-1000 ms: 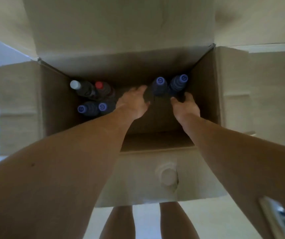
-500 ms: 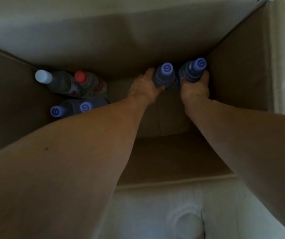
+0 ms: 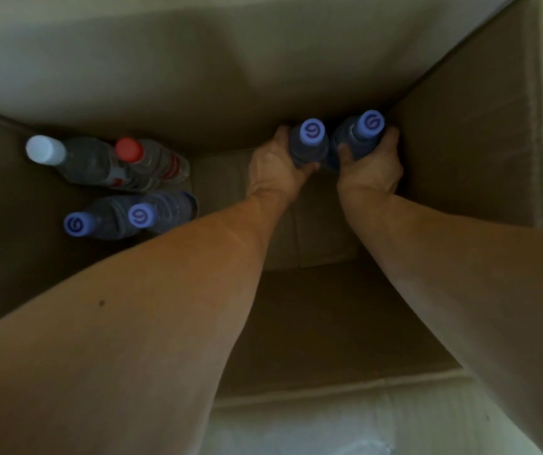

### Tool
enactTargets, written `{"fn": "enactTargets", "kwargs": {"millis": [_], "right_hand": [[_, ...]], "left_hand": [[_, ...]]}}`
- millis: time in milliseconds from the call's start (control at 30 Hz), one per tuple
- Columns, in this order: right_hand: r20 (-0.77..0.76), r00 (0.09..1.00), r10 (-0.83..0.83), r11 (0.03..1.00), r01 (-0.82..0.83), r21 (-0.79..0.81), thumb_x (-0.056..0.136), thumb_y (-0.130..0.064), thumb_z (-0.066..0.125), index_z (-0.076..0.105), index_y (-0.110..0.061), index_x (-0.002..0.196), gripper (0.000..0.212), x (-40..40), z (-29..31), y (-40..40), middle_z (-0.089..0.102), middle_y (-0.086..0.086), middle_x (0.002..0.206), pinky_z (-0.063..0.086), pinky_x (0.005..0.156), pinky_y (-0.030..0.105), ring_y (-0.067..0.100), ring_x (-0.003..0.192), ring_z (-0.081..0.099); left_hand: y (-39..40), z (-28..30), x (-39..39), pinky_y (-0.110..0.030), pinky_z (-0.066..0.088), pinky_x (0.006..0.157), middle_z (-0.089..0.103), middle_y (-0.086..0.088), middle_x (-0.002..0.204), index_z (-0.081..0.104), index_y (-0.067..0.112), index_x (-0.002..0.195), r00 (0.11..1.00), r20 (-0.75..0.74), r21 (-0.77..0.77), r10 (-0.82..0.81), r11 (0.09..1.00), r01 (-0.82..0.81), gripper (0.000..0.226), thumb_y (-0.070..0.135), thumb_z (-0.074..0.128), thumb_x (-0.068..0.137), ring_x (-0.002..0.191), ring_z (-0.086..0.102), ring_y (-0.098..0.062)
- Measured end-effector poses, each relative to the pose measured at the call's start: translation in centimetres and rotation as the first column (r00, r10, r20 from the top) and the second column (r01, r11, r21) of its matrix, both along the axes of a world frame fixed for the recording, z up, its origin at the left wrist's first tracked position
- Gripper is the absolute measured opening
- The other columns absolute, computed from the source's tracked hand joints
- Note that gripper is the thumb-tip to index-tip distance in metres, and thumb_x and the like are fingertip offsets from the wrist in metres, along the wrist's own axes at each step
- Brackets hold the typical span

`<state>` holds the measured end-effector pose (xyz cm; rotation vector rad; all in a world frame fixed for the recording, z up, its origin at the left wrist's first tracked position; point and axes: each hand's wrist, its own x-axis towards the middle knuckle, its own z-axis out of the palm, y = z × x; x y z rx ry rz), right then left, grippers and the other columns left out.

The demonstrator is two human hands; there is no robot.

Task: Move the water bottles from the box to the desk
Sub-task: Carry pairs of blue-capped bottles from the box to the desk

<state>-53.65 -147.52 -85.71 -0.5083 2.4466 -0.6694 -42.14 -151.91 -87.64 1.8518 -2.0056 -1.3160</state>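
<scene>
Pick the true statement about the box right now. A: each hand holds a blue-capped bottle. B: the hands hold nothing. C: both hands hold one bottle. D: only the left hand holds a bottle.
A: the left hand wraps one blue-capped bottle and the right hand wraps the other blue-capped bottle.

Cardboard box (image 3: 460, 133), open, seen from above, interior dim. Far right corner: two blue-capped bottles standing side by side. Left hand (image 3: 275, 169) wrapped round the left blue-capped bottle (image 3: 307, 146); right hand (image 3: 370, 170) wrapped round the right blue-capped bottle (image 3: 360, 134). Far left corner, a cluster of four: white-capped bottle (image 3: 76, 159), red-capped bottle (image 3: 152, 162), and two more blue-capped bottles (image 3: 106, 218) and (image 3: 165, 210), nearer the camera. Both bare forearms reach down into the box.
</scene>
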Motion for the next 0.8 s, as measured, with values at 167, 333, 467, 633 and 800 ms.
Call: {"fn": "enactTargets", "kwargs": {"millis": [167, 333, 467, 633, 800], "right_hand": [[-0.01, 0.996, 0.085, 0.996, -0.085, 0.018, 0.092, -0.019, 0.069, 0.046, -0.016, 0.146, 0.059, -0.3, 0.4, 0.0, 0.054, 0.007, 0.144, 0.04, 0.107, 0.034, 0.024, 0.134, 0.05], [0.023, 0.974, 0.224, 0.973, -0.225, 0.048, 0.091, -0.015, 0.071, 0.05, -0.015, 0.141, 0.055, 1.2, 1.1, 1.5, 0.055, 0.008, 0.143, 0.04, 0.108, 0.035, 0.024, 0.134, 0.049], [0.08, 0.927, 0.367, 0.923, -0.373, 0.091, 0.091, -0.019, 0.071, 0.048, -0.016, 0.144, 0.058, 2.8, 1.5, 2.8, 0.055, 0.007, 0.142, 0.041, 0.111, 0.039, 0.024, 0.135, 0.049], [0.13, 0.812, 0.569, 0.807, -0.582, 0.104, 0.087, -0.018, 0.075, 0.044, -0.02, 0.145, 0.066, 4.0, 1.6, 3.6, 0.049, 0.007, 0.144, 0.042, 0.11, 0.038, 0.025, 0.135, 0.047], [0.166, 0.732, 0.66, 0.727, -0.679, 0.103, 0.08, -0.019, 0.081, 0.041, -0.02, 0.146, 0.078, 3.2, 0.6, 3.8, 0.048, 0.007, 0.145, 0.044, 0.109, 0.041, 0.027, 0.134, 0.047]], "left_hand": [[-0.2, 0.4, 0.5, -0.03, 0.046, 0.096, 0.064, -0.009, 0.134, 0.057, 0.01, 0.133, 1.0, 0.002, 0.021, -0.016, 1.0, 0.016, 0.064, 0.031, 0.084, 0.08, 0.123, 0.059, -0.026], [0.6, 1.4, 3.2, -0.029, 0.045, 0.101, 0.061, -0.008, 0.138, 0.053, 0.013, 0.14, 1.0, -0.002, 0.074, -0.003, 0.997, 0.003, 0.068, 0.029, 0.083, 0.082, 0.127, 0.057, -0.025], [1.4, 1.9, 6.6, -0.033, 0.043, 0.108, 0.059, -0.007, 0.141, 0.05, 0.015, 0.144, 0.994, 0.094, 0.135, -0.049, 0.99, 0.036, 0.071, 0.029, 0.082, 0.082, 0.131, 0.054, -0.024], [2.9, 2.1, 9.8, -0.042, 0.045, 0.108, 0.06, -0.01, 0.139, 0.047, 0.014, 0.145, 0.992, 0.09, 0.19, -0.091, 0.979, 0.072, 0.073, 0.025, 0.083, 0.082, 0.128, 0.057, -0.028], [3.4, 1.5, 10.4, -0.044, 0.049, 0.104, 0.061, -0.009, 0.136, 0.047, 0.016, 0.142, 0.992, 0.081, 0.184, -0.099, 0.979, 0.083, 0.077, 0.02, 0.086, 0.076, 0.124, 0.059, -0.029]]}}
